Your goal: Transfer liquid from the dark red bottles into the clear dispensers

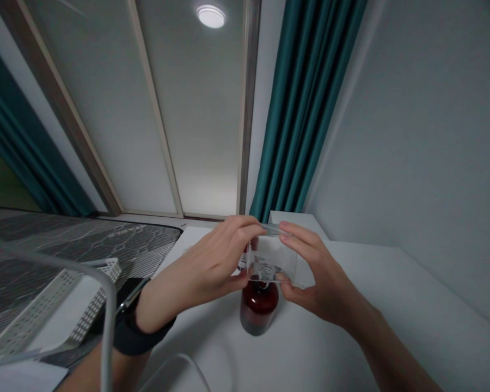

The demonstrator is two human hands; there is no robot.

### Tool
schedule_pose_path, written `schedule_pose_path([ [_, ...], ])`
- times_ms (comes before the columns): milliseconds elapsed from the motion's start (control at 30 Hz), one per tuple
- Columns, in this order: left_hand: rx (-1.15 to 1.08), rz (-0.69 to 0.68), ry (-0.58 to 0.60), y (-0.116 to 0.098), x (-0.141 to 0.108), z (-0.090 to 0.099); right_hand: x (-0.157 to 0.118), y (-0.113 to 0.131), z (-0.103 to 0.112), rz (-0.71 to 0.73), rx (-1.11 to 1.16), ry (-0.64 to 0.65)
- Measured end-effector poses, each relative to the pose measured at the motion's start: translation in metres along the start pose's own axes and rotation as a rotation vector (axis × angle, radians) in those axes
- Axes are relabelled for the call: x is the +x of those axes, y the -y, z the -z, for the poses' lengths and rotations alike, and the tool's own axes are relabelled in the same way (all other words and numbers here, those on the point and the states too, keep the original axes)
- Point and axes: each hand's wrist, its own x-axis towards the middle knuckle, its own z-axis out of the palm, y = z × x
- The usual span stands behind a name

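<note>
Between my two hands is a clear plastic box (272, 250), held up over the white table. My left hand (220, 253) grips its left side, fingers on the top edge and thumb at the bottom. On the opposite side my right hand (314, 272) holds it the same way. A dark red-brown bottle (259, 307) stands on the table just below and behind the box, its upper part seen only through the clear walls. Something with a dark label shows at the box's left edge, partly hidden by my left hand.
A white table (302, 348) lies under my hands. A white perforated basket (36, 316) is at the lower left, above a grey patterned rug (139, 245). A pale cable (108, 326) loops across the lower left. Behind are green curtains (302, 109) and frosted sliding doors (200, 120).
</note>
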Motion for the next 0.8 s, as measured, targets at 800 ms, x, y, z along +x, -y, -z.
schedule_pose_path([
  [800,-0.207,0.281,-0.028,0.025,-0.009,-0.024,-0.04,0.002,-0.026,-0.366,0.258,-0.174],
])
